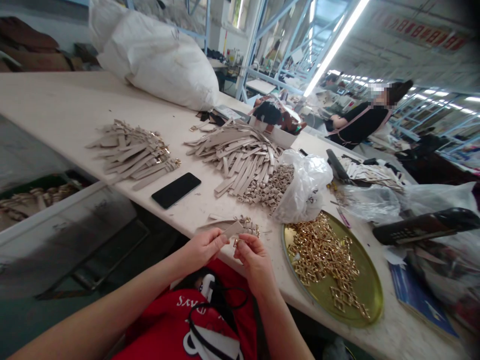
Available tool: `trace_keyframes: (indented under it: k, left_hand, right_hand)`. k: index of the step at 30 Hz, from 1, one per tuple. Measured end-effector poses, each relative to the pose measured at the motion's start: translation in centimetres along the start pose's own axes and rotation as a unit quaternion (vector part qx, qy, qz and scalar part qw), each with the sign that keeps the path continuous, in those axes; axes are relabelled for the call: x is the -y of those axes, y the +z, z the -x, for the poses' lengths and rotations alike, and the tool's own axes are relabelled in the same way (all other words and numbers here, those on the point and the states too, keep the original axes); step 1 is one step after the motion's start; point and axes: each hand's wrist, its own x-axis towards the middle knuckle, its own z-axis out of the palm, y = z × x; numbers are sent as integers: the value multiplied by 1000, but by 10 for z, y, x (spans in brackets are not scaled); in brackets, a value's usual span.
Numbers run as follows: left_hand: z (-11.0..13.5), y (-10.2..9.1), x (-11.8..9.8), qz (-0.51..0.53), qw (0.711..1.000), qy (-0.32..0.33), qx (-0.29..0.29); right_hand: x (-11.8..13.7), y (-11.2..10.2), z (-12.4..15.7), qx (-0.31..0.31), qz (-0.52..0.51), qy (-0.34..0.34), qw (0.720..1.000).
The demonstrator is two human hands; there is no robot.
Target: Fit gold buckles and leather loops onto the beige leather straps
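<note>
The left hand [207, 246], left of the tray, is closed in a pinch, thumb on top, on a beige strap [233, 230]. The right hand [255, 257], nearer the tray, has thumb and fingertips drawn together on a small gold buckle [236, 242] by the strap's end; whether the two are joined is too small to tell. Just past the hands, left of the tray, lies a small bunch [252, 230] of straps with gold fittings.

The round tray [369, 295] holds a heap of gold buckles [322, 250], thickest toward its far left, with bare metal showing on the right. Touching its far left edge is a clear bag [305, 187]; beige loops [272, 190] lie heaped at its mouth. Farther left of the tray are a big strap pile [240, 155], a dark-screened phone [176, 190] and a second pile [135, 155] with gold fittings.

Well left of the tray, below the table [75, 115], a bin [86, 205] contains beige pieces. Far beyond the tray, a box [285, 137] holds dark and brown items, and a bulging white sack [161, 60] hides its contents. Right of the tray lies a blue book [420, 297].
</note>
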Motion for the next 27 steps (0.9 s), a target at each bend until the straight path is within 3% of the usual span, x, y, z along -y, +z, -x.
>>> trace_keyframes:
  k: [3, 8, 15, 22, 27]
  left_hand:
    - [1, -2, 5, -51, 999, 13, -11]
    - [3, -6, 4, -150, 988, 28, 2]
    - [4, -10, 2, -183, 983, 5, -5]
    - [4, 2, 2, -179, 983, 20, 26]
    - [4, 13, -1, -56, 998, -19, 11]
  right_hand:
    - [-1, 1, -5, -37, -106, 49, 992]
    - [-9, 0, -7, -18, -193, 130, 972]
    - [-9, -3, -6, -29, -244, 161, 956]
    - [-12, 5, 4, -20, -185, 133, 974]
    - [-19, 17, 16, -9, -61, 18, 998]
